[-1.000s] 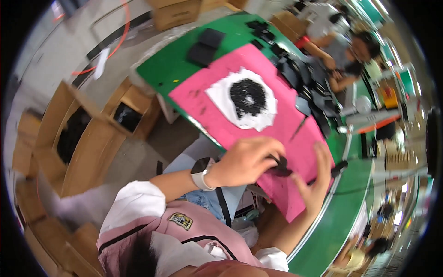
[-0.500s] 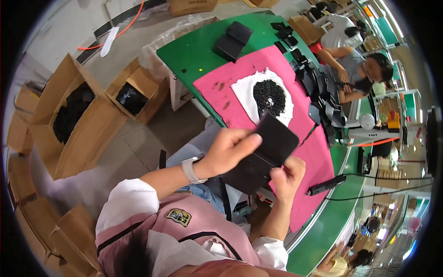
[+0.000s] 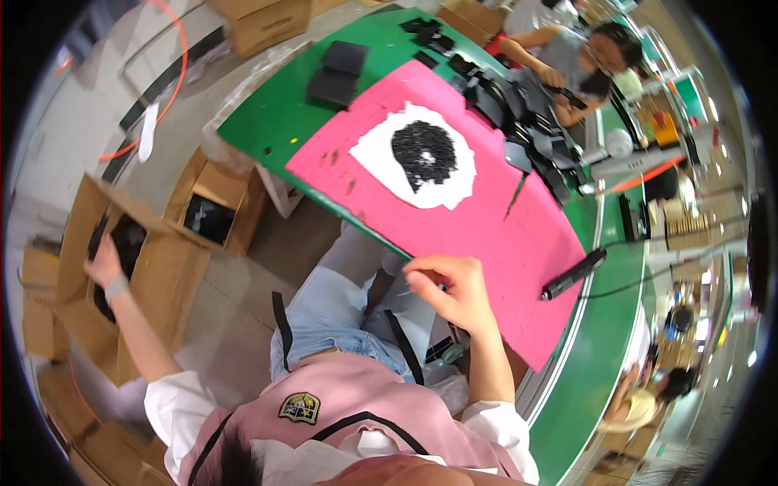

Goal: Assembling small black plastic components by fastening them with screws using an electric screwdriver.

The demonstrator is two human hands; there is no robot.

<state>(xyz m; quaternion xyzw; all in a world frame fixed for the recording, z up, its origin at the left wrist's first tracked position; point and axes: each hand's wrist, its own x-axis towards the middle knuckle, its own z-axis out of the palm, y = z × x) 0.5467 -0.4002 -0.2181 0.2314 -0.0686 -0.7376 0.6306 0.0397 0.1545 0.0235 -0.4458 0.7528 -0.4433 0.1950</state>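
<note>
Far out to the left, my left hand [image 3: 104, 266] is over an open cardboard box [image 3: 166, 296]. Its fingers are closed on a thin black piece [image 3: 98, 235], seen edge-on, apparently the folding case. Dark items [image 3: 128, 243] lie inside that box. Near the front edge of the pink mat [image 3: 486, 223], my right hand [image 3: 458, 290] hangs loosely curled, with a gap between thumb and fingers and nothing visible in it. Beyond it, on a white cloth [image 3: 377, 166], lies a ring-shaped heap of small black pieces [image 3: 421, 150].
A black folded case [image 3: 338, 73] rests on the green table [image 3: 267, 121]. Black cases pile up [image 3: 519, 113] at the mat's far right, before a seated co-worker [image 3: 567, 65]. A black corded tool [image 3: 574, 274] lies at the right. A smaller cardboard box [image 3: 247, 215] stands beside the larger one.
The black case has left the space above the mat. My left hand has swung far left to the cardboard box; my right hand has let go of the case. The view has shifted.
</note>
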